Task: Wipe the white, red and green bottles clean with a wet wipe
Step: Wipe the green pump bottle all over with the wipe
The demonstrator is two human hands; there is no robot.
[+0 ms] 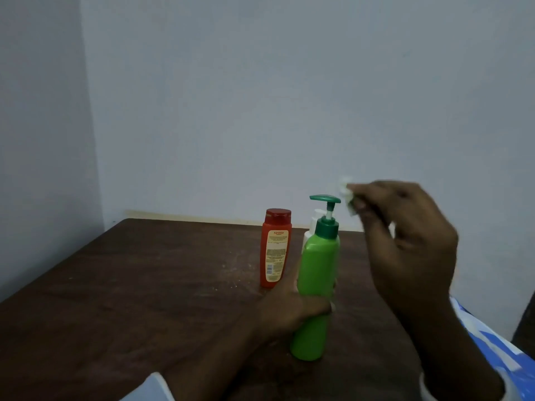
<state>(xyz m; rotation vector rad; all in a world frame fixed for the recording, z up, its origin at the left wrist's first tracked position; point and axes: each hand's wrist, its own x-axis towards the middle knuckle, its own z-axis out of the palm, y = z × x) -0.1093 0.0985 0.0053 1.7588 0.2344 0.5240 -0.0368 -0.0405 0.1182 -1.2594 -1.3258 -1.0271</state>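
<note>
A green pump bottle [317, 273] with a dark green pump head stands upright near the middle of the brown table [144, 285]. My left hand [292, 308] grips it around the lower body. My right hand [405, 235] is raised to the right of the pump head and pinches a small crumpled white wet wipe [346, 192] just beside the pump's top. A red bottle [275, 247] stands upright to the left, label facing me. A white bottle [311, 227] stands behind the green one, mostly hidden by it.
The table sits in a corner between two pale walls [260, 96]. Small white specks lie on the wood left of the red bottle. A blue and white patterned cloth [492, 342] shows at the lower right edge.
</note>
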